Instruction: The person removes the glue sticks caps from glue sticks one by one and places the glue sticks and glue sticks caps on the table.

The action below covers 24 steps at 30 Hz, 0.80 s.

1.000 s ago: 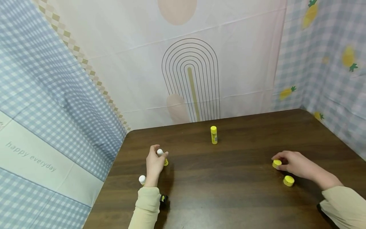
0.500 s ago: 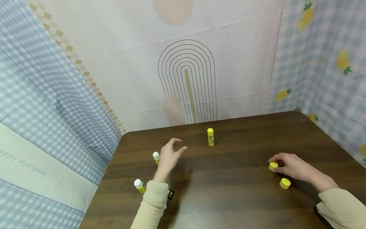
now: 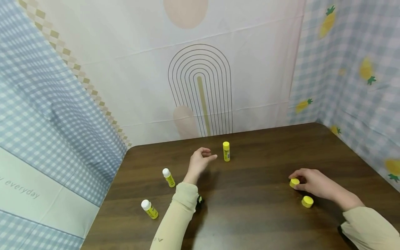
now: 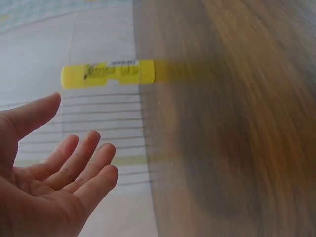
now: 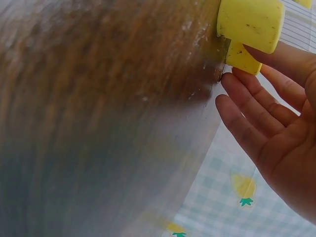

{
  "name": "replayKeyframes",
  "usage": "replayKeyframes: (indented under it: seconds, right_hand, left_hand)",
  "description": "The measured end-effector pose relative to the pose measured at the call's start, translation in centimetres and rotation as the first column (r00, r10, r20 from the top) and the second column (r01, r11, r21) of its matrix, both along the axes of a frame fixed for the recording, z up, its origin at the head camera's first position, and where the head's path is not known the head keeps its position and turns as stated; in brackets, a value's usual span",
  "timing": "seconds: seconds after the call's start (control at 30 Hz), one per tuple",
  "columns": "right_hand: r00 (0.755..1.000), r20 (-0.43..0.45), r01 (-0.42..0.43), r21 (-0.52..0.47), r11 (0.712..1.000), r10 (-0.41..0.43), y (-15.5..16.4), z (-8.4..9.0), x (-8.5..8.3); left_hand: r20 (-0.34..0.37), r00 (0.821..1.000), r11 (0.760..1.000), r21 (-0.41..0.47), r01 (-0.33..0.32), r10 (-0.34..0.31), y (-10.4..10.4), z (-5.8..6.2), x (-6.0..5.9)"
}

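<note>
A capped yellow glue stick (image 3: pixel 226 151) stands upright toward the back of the table. Just left of it is my left hand (image 3: pixel 201 161), thumb and fingers apart, holding nothing; in the left wrist view a gap shows between the hand and the glue stick (image 4: pixel 108 74). At the right, my right hand (image 3: pixel 317 182) pinches a yellow cap (image 3: pixel 294 183) between thumb and fingers at the tabletop. A second yellow cap (image 3: pixel 307 201) sits nearer me, close below that hand; in the right wrist view this cap (image 5: pixel 251 23) partly covers the pinched one (image 5: pixel 243 59).
Two uncapped glue sticks with white tops stand on the left of the brown table (image 3: pixel 250 215): one farther back (image 3: pixel 169 177), one nearer (image 3: pixel 150 209). A printed curtain (image 3: pixel 140 86) hangs behind the table's back edge, and checked cloth (image 3: pixel 62 114) hangs on the left.
My left hand has let go of the farther white-topped glue stick and moved right, toward the capped one. My right hand keeps its pinch on the cap. The whole view has shifted slightly.
</note>
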State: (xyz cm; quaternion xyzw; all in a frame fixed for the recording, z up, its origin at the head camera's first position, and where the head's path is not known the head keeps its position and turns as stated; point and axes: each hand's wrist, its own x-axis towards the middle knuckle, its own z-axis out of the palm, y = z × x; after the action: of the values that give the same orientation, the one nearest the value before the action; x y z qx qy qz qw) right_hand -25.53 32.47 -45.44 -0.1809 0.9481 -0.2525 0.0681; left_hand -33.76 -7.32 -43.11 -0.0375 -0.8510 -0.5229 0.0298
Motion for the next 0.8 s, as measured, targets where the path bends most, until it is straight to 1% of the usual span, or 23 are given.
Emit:
replayKeyframes:
  seconds: [0.17, 0.37, 0.57, 0.73, 0.8]
  right_hand:
    - [1.0, 0.0, 0.007, 0.005, 1.0, -0.007, 0.0, 0.0, 0.0]
    - [1.0, -0.003, 0.006, 0.0, 1.0, -0.006, -0.2, -0.1, 0.0]
    - [1.0, -0.007, 0.0, 0.011, 1.0, 0.0, -0.3, 0.0, 0.1]
    - [1.0, -0.021, 0.003, 0.022, 1.0, -0.002, -0.3, -0.1, 0.3]
    - [1.0, -0.025, 0.004, 0.021, 1.0, -0.003, -0.2, -0.1, 0.4]
  left_hand:
    - [0.033, 0.999, 1.0, 0.02, 0.009, -0.01, 1.8, -0.7, -1.1]
    - [0.087, 0.996, 0.998, 0.048, 0.027, -0.031, 3.3, -1.7, -2.2]
    - [0.126, 0.99, 0.996, 0.069, 0.051, -0.059, 4.3, -2.4, -2.9]
    - [0.137, 0.987, 0.995, 0.065, 0.08, -0.089, 4.8, -3.0, -3.5]
    - [0.13, 0.986, 0.994, 0.057, 0.096, -0.103, 5.0, -3.2, -3.7]
